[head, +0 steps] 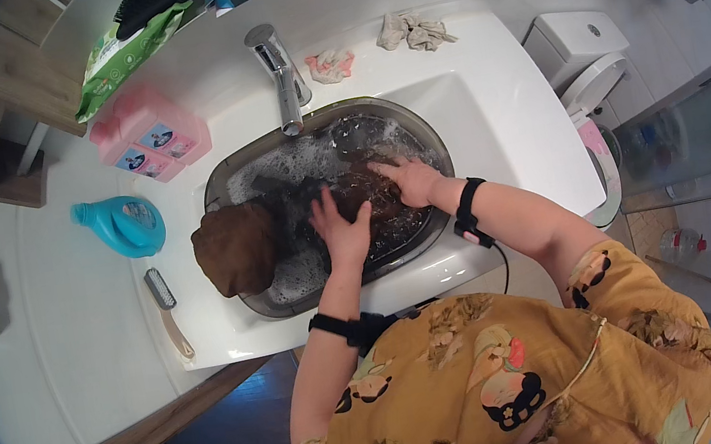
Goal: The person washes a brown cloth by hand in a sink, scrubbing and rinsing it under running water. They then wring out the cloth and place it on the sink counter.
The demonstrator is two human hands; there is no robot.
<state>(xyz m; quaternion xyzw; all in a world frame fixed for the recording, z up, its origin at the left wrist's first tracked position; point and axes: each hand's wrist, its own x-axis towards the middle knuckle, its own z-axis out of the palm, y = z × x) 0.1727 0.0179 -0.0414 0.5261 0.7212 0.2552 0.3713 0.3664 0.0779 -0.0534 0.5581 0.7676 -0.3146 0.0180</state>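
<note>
A grey translucent plastic basin (pixel 319 119) of soapy water sits in the white sink. Dark brown wet cloth (pixel 358 190) lies in the water, partly hidden by suds and my hands. My left hand (pixel 342 227) is over the middle of the basin, fingers spread, touching the water or the cloth. To its right, my right hand (pixel 410 179) rests with fingers apart on the submerged cloth near the basin's right side. Neither hand is closed on anything. A bunched brown cloth (pixel 236 250) hangs over the basin's left rim.
A chrome faucet (pixel 286 87) reaches over the basin's back rim. Pink bottles (pixel 153 135), a blue detergent bottle (pixel 122 226) and a scrub brush (pixel 168 312) are at the left. Crumpled cloths (pixel 413 32) lie behind the sink. A toilet (pixel 578 51) stands at the right.
</note>
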